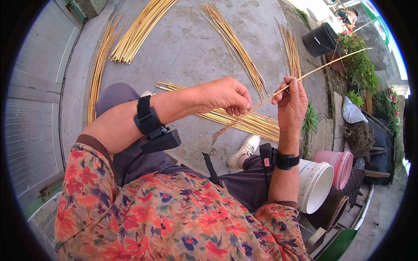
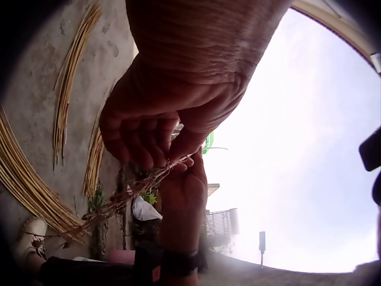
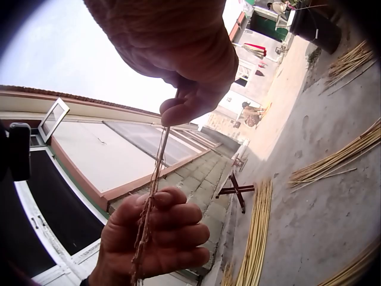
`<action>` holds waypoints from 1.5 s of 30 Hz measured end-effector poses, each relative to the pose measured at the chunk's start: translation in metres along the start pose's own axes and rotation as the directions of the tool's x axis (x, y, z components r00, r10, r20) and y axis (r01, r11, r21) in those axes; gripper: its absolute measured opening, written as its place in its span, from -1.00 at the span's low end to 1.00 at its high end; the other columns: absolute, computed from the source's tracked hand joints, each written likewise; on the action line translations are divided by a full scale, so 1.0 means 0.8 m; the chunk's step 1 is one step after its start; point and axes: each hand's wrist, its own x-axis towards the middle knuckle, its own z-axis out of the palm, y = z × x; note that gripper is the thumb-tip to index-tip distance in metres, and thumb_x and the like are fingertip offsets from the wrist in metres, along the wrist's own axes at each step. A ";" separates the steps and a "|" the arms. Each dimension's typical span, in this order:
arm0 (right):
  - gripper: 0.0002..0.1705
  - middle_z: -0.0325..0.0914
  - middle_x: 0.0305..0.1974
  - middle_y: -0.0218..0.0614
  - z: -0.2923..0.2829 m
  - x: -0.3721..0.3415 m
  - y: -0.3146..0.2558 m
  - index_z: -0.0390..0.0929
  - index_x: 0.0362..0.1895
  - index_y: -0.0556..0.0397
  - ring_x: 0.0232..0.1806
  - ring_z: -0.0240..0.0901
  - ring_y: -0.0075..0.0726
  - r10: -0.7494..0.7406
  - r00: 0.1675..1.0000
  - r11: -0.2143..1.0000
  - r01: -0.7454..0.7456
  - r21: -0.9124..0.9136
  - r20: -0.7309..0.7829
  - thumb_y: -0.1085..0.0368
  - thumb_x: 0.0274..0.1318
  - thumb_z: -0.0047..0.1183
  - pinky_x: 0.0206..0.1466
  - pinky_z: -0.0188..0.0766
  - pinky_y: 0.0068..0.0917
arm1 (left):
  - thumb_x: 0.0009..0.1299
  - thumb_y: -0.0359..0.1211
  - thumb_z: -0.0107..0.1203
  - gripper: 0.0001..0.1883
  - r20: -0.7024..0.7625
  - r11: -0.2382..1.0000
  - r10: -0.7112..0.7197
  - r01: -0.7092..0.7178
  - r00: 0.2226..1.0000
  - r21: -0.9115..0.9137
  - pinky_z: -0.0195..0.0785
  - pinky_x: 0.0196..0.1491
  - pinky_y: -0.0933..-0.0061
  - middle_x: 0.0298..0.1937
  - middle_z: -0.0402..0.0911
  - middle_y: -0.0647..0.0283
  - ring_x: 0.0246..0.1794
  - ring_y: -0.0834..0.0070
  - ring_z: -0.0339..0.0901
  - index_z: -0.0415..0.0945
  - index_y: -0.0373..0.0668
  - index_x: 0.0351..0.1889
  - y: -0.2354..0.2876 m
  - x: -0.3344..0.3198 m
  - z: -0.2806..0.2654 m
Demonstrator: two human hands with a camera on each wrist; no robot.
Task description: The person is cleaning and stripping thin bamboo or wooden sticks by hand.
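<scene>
A long thin straw-coloured stalk slants across the head view. Its lower end branches into a wispy brown tassel. My right hand pinches the stalk between thumb and fingers, and the upper part runs on past it toward the upper right. To the left, my left hand holds the strands where the tassel begins, thumb against the curled fingers. In the right wrist view, the left thumb lies over the strands, just below the right hand. Beneath both hands on the ground, a bundle of stalks lies crosswise.
More stalk bundles lie on the concrete floor. A white bucket and a pink bucket stand at the right, with a black bucket farther back. Potted plants line the right side. A grey door is at the left.
</scene>
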 end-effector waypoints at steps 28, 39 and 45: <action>-0.72 0.38 -0.50 -0.34 -0.004 -0.002 -0.002 0.40 -0.26 0.19 -0.64 0.31 -0.60 -0.039 0.999 0.999 0.039 0.000 -0.012 0.22 0.23 -0.26 -0.64 0.37 -0.63 | 0.19 -0.48 -0.02 -0.89 0.010 0.992 -0.010 0.011 1.000 -0.127 0.37 -0.41 0.66 -0.45 0.49 0.28 -0.48 0.63 0.43 0.47 -0.32 -0.37 0.000 0.002 -0.004; -0.72 0.38 -0.52 -0.33 -0.002 -0.003 -0.003 0.40 -0.27 0.18 -0.65 0.31 -0.60 -0.036 0.999 0.999 0.036 -0.005 0.001 0.22 0.23 -0.26 -0.64 0.36 -0.63 | 0.17 -0.47 0.01 -0.92 -0.005 0.999 -0.015 0.015 1.000 -0.046 0.36 -0.47 0.66 -0.48 0.50 0.30 -0.49 0.64 0.45 0.48 -0.28 -0.42 0.003 0.001 0.001; -0.71 0.38 -0.52 -0.32 0.001 -0.005 -0.002 0.39 -0.27 0.20 -0.65 0.31 -0.59 -0.056 0.998 0.998 0.057 -0.029 0.013 0.21 0.24 -0.26 -0.64 0.37 -0.62 | 0.14 -0.48 -0.02 -0.93 -0.030 0.999 -0.034 0.035 0.999 0.002 0.35 -0.51 0.66 -0.50 0.50 0.29 -0.51 0.65 0.45 0.47 -0.27 -0.46 0.002 0.002 0.001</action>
